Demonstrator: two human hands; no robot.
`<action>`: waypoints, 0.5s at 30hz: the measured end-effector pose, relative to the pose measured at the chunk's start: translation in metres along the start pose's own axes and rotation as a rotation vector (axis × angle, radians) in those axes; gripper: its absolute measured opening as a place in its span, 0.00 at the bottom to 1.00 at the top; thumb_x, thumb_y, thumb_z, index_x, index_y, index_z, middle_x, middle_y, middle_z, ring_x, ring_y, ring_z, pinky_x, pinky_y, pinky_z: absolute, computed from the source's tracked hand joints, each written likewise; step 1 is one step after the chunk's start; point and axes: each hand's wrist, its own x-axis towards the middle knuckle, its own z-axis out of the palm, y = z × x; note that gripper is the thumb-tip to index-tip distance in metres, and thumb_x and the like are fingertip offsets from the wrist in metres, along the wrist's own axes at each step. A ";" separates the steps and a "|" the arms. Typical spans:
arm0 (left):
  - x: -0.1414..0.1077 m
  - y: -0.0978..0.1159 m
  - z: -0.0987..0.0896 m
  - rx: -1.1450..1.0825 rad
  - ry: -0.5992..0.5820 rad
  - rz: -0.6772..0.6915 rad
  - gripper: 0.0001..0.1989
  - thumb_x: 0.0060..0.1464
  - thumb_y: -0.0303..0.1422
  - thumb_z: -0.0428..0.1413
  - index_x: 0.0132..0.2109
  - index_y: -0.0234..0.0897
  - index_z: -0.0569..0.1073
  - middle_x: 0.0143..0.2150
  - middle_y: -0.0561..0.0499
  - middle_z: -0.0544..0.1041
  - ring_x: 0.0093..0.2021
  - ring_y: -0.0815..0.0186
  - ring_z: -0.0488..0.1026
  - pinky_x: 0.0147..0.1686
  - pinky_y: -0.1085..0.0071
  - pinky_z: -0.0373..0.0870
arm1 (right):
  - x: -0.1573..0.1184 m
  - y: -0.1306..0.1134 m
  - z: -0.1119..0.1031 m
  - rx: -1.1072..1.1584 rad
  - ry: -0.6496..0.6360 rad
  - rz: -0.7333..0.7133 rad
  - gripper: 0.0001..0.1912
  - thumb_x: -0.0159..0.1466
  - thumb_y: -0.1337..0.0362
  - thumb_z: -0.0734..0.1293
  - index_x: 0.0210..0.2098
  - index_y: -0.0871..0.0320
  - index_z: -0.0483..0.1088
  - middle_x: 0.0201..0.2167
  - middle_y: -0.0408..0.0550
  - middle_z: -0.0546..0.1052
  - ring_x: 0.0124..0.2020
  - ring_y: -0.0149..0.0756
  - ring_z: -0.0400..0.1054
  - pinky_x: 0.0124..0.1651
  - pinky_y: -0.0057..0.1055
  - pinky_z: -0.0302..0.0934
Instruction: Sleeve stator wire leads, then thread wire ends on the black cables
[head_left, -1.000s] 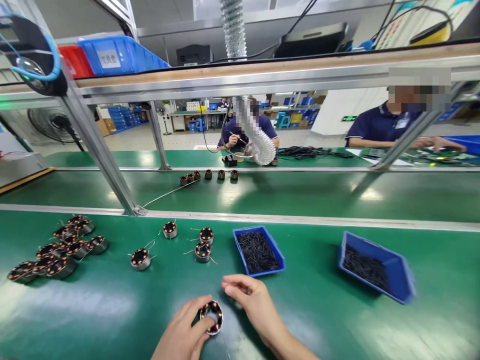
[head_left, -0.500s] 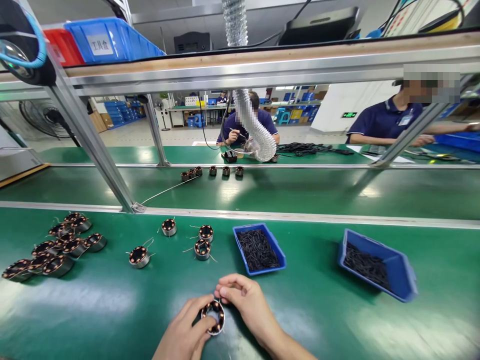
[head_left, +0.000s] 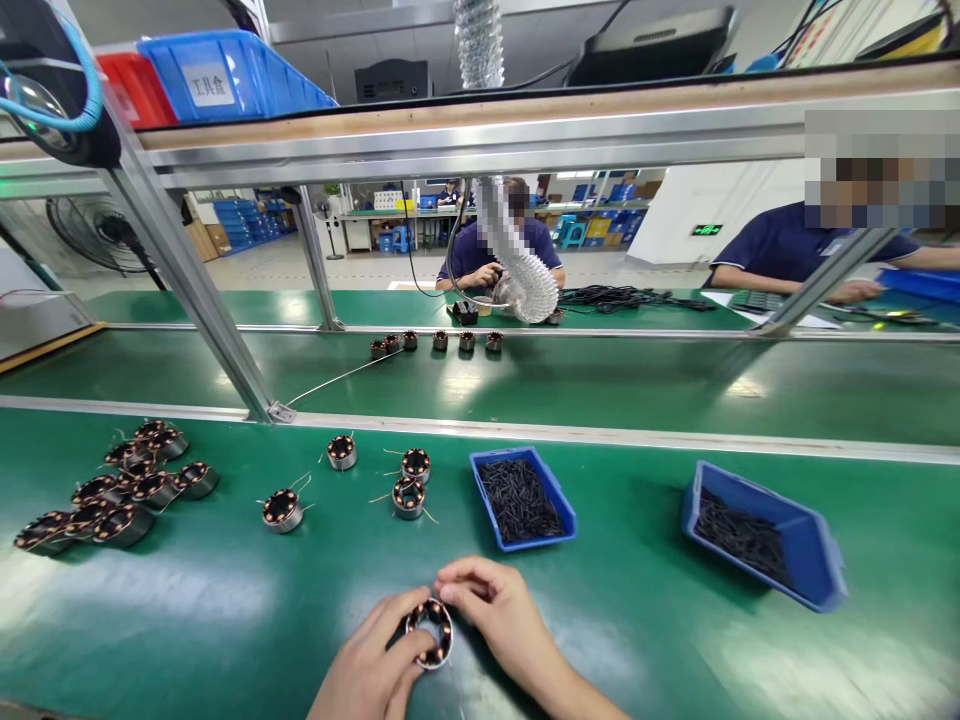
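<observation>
Bin label: 工具盒, black on white, on the blue bin (head_left: pixel 240 75) up on the shelf (head_left: pixel 420 120).
Wall sign: green (head_left: pixel 706 230), with pale symbols too small to read.
Left hand: fingers curled round the wound ring (head_left: pixel 441 656), thumb inside its opening.
Right hand (head_left: pixel 499 612): thumb and fingertips pinched together at the ring's far rim; whether a wire is between them, I cannot tell.
Left hand's place: the left hand (head_left: pixel 367 655) is at the near edge of the worktop (head_left: pixel 637 620), ring included, around mid-width.
Far edge: a pale metal strip (head_left: pixel 525 430); both black-filled trays, the middle tray (head_left: pixel 571 532) and right tray (head_left: pixel 817 565), stand short of it, apart, with green surface between them.
Left side: clustered rings (head_left: pixel 124 525), some touching; four more lie between them and the middle tray.
Hidden: part of the held ring, behind the left fingers; a seated person (head_left: pixel 536 245), partly behind the clear duct (head_left: pixel 529 285).
Cut off: both forearms, at the bottom.
</observation>
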 end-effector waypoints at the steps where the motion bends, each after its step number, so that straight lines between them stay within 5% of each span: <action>1: -0.001 0.000 0.001 0.003 0.004 -0.005 0.18 0.56 0.17 0.47 0.47 0.41 0.71 0.58 0.44 0.74 0.54 0.60 0.75 0.51 0.69 0.75 | -0.001 -0.001 -0.003 -0.086 -0.010 -0.056 0.15 0.55 0.50 0.76 0.31 0.55 0.81 0.31 0.49 0.84 0.35 0.42 0.78 0.42 0.34 0.70; 8: -0.009 -0.003 0.012 -0.001 0.049 -0.063 0.20 0.53 0.16 0.46 0.46 0.40 0.72 0.56 0.44 0.74 0.52 0.61 0.75 0.51 0.69 0.75 | -0.010 0.002 -0.008 -0.401 -0.028 -0.430 0.08 0.66 0.61 0.68 0.37 0.53 0.81 0.29 0.46 0.82 0.30 0.36 0.77 0.36 0.28 0.69; 15: -0.009 -0.008 0.009 -0.005 0.044 -0.054 0.21 0.52 0.16 0.48 0.48 0.40 0.72 0.56 0.43 0.74 0.51 0.61 0.75 0.50 0.69 0.75 | -0.006 0.003 -0.007 -0.361 -0.069 -0.423 0.08 0.67 0.60 0.68 0.41 0.52 0.80 0.36 0.48 0.83 0.37 0.37 0.78 0.41 0.27 0.71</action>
